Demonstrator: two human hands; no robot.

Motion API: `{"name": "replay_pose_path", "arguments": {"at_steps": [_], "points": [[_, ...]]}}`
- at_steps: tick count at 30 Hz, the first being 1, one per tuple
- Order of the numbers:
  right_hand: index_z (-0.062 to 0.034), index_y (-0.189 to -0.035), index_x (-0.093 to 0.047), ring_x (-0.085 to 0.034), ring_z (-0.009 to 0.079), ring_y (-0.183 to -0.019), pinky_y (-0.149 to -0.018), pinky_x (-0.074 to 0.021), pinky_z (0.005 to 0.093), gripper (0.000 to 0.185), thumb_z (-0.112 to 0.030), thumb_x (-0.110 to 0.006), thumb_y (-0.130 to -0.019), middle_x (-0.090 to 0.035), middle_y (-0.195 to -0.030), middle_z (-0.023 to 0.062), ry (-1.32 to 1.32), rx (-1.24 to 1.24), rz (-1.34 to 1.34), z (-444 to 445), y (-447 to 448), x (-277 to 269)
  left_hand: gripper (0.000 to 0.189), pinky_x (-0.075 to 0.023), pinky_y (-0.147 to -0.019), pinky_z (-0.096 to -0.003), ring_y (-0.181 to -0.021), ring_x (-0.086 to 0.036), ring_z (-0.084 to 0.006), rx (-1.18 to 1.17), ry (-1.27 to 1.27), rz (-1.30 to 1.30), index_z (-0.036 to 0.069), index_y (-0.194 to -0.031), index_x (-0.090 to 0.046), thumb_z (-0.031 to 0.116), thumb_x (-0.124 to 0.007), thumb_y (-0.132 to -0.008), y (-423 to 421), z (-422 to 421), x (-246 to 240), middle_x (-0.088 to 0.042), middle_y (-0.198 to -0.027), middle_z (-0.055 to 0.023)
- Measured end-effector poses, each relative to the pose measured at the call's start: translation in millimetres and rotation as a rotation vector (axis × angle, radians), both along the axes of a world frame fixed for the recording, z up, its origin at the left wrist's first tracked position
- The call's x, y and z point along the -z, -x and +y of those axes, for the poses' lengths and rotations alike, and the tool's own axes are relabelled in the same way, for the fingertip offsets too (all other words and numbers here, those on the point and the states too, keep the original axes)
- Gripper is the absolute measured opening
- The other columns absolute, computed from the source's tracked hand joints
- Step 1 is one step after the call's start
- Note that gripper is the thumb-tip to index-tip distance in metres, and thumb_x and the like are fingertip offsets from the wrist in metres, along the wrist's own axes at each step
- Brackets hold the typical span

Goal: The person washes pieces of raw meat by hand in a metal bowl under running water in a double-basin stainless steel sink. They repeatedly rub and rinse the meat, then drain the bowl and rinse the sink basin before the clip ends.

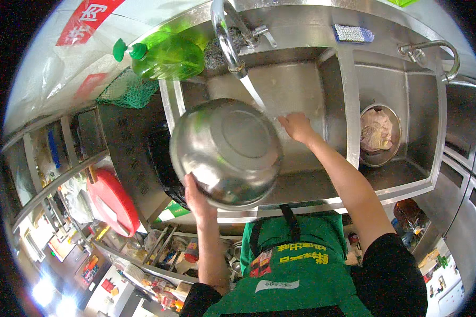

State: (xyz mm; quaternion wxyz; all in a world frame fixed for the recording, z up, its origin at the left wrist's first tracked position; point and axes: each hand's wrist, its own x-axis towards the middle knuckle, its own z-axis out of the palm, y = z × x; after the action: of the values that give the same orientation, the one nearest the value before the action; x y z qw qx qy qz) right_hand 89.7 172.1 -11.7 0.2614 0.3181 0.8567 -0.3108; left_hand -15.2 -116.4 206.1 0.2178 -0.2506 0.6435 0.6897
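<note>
A round stainless steel bowl (226, 146) is tilted over the left part of the large sink basin (301, 158), its rounded underside towards me. My left hand (198, 198) grips it near its lower left side; the fingers are hidden behind the metal. A stream of water (253, 92) runs from the chrome faucet (224, 39) and falls beside the bowl. My right hand (298, 126) is over the basin, just right of the bowl, with fingers curled near the falling water. Whether it holds something small is not clear.
In the right basin (420, 130) a metal bowl (398, 136) holds pale, raw-looking meat (377, 130). Behind the sink stand a green pump bottle (168, 57), a dark scouring pad (216, 53) and a blue-white brush (353, 34). A second faucet (440, 43) curves over the right basin.
</note>
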Motion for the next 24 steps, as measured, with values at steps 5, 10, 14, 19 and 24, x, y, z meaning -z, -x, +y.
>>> {"name": "replay_pose_path", "arguments": {"at_steps": [5,10,14,19,24], "points": [[-0.0058,-0.109,-0.064,-0.064,0.0174,-0.081,-0.071,-0.0508,0.0325,0.026,-0.025,-0.051,-0.097,-0.069,-0.091,0.0085,0.473,0.807,0.573,51,77,-34,0.038,-0.0503,-0.088,-0.0341,-0.103,-0.061,-0.0191,0.086,0.144,0.154,0.002,-0.123,-0.056,0.014,-0.069,-0.089,-7,-34,-28,-0.063,-0.114,-0.0102],[-0.0020,-0.107,-0.063,-0.064,0.0143,-0.080,-0.070,-0.0506,0.0275,0.026,-0.021,-0.048,-0.097,-0.068,-0.092,0.0075,0.603,0.401,0.680,142,188,-105,0.042,-0.0497,-0.084,-0.0292,-0.092,-0.061,-0.0163,0.226,0.308,0.215,0.001,-0.119,-0.055,0.012,-0.074,-0.083,-15,-34,-46,-0.063,-0.111,-0.0081],[-0.0046,-0.115,-0.063,-0.066,0.0194,-0.092,-0.078,-0.0508,0.0296,0.026,-0.015,-0.050,-0.095,-0.069,-0.098,0.0113,0.376,0.432,0.824,117,171,-80,0.040,-0.0484,-0.081,-0.0277,-0.088,-0.059,-0.0143,0.135,0.338,0.274,0.001,-0.119,-0.055,0.011,-0.072,-0.084,-32,-56,-50,-0.062,-0.105,-0.0051],[-0.0092,-0.120,-0.063,-0.060,0.0349,-0.102,-0.088,-0.0487,0.0402,0.041,-0.027,-0.066,-0.084,-0.061,-0.112,0.0214,-0.121,0.473,0.399,70,52,34,0.056,-0.0415,-0.093,-0.0354,-0.104,-0.051,-0.0214,-0.071,0.554,0.118,-0.001,-0.132,-0.047,0.041,-0.053,-0.097,-23,-100,-25,-0.055,-0.118,-0.0131],[-0.0102,-0.129,-0.056,-0.055,0.0388,-0.108,-0.094,-0.0442,0.0457,0.058,-0.034,-0.070,-0.078,-0.056,-0.118,0.0233,-0.547,0.441,0.494,70,43,121,0.085,-0.0336,-0.107,-0.0458,-0.128,-0.040,-0.0293,-0.172,0.611,0.105,-0.004,-0.144,-0.032,0.064,-0.042,-0.094,-24,-124,-12,-0.035,-0.145,-0.0179]]}}
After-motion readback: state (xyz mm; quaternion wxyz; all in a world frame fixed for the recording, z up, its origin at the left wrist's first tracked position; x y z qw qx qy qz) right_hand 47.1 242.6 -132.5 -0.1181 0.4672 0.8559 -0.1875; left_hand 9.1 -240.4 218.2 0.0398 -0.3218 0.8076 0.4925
